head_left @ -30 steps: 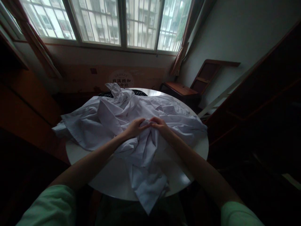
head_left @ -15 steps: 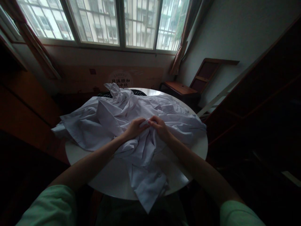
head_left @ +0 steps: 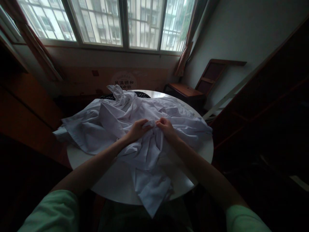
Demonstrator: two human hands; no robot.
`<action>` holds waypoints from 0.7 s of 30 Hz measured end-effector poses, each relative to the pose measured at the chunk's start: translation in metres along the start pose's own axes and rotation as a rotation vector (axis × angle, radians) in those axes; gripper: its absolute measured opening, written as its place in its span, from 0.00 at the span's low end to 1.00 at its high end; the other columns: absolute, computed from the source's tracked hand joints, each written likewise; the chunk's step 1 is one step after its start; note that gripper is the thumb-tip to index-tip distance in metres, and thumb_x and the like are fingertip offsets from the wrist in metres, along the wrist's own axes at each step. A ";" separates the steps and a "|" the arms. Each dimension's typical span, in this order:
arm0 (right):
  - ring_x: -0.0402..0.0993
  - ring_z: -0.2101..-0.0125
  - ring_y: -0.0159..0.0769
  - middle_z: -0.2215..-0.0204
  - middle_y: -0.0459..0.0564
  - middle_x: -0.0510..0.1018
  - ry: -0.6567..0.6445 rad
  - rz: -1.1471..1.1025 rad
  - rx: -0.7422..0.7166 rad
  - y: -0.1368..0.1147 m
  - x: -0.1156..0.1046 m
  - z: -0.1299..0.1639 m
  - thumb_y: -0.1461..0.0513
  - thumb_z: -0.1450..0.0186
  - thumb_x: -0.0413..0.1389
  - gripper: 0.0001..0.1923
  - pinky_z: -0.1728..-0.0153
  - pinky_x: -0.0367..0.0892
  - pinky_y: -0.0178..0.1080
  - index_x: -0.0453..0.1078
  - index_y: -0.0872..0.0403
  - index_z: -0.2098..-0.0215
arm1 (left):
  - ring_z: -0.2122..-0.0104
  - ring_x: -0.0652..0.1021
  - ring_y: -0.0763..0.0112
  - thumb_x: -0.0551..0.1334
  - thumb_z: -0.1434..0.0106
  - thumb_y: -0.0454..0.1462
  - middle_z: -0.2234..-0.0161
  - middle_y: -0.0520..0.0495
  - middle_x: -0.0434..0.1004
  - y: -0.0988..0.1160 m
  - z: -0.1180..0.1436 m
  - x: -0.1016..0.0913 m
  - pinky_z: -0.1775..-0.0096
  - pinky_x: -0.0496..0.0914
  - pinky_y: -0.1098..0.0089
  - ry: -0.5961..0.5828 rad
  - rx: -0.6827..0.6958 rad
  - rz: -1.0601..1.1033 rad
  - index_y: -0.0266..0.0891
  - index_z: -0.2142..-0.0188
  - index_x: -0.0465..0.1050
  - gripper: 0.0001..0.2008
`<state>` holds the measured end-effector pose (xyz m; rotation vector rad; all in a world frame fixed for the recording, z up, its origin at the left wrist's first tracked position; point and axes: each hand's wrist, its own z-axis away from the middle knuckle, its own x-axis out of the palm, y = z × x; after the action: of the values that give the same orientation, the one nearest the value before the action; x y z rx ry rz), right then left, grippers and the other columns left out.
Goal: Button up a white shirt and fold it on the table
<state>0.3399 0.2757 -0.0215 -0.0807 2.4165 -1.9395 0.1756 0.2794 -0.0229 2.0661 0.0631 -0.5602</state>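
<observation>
Daylight from a barred window [head_left: 101, 21] falls into a dim room with dark wood at both sides. Below the window stands a round white tabletop [head_left: 113, 185], and nearly all of it is covered by a crumpled white shirt [head_left: 96, 129]. The shirt spreads from the far rim, where a twisted bunch rises, out to the left edge, where a hemmed part hangs past the rim, and toward the person, where a flap droops over the near edge.

Both bare forearms reach in from the bottom, each in a pale green short sleeve [head_left: 51, 211]. The left hand [head_left: 137, 130] and the right hand [head_left: 167, 129] meet at the middle of the shirt, almost touching. Between them a small raised fold of cloth is gathered. The left fingers are curled together and pinch this fold from the left; the right fingers are bent and pinch the same fold from the right. Creases fan out from that spot toward the near edge.

Behind the tabletop to the right, a wooden chair [head_left: 193, 88] stands against the pale wall, well apart from the hands. A curtain [head_left: 190, 35] hangs beside the window.
</observation>
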 end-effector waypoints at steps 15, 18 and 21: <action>0.56 0.79 0.29 0.83 0.43 0.62 -0.042 0.879 -0.171 -0.037 -0.035 0.006 0.59 0.45 0.53 0.10 0.75 0.49 0.35 0.61 0.55 0.81 | 0.74 0.66 0.77 0.53 0.55 0.29 0.74 0.55 0.66 -0.006 -0.004 -0.006 0.72 0.59 0.77 0.025 -0.095 0.044 0.36 0.67 0.65 0.13; 0.59 0.78 0.29 0.79 0.45 0.67 -0.093 0.826 -0.319 -0.035 -0.028 0.011 0.54 0.47 0.59 0.13 0.74 0.51 0.33 0.66 0.55 0.75 | 0.71 0.67 0.75 0.52 0.55 0.28 0.72 0.51 0.67 0.010 0.000 -0.009 0.69 0.61 0.75 -0.052 0.100 -0.097 0.35 0.70 0.68 0.12; 0.60 0.78 0.28 0.79 0.45 0.69 -0.328 0.803 -0.320 -0.032 -0.024 0.014 0.56 0.48 0.61 0.11 0.74 0.52 0.33 0.68 0.56 0.75 | 0.68 0.69 0.72 0.51 0.55 0.27 0.71 0.47 0.69 0.026 0.002 -0.017 0.65 0.62 0.73 -0.180 0.254 -0.162 0.35 0.76 0.70 0.10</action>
<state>0.3650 0.2564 0.0062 0.4510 2.0447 -1.0910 0.1670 0.2662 0.0041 2.2584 0.0559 -0.8908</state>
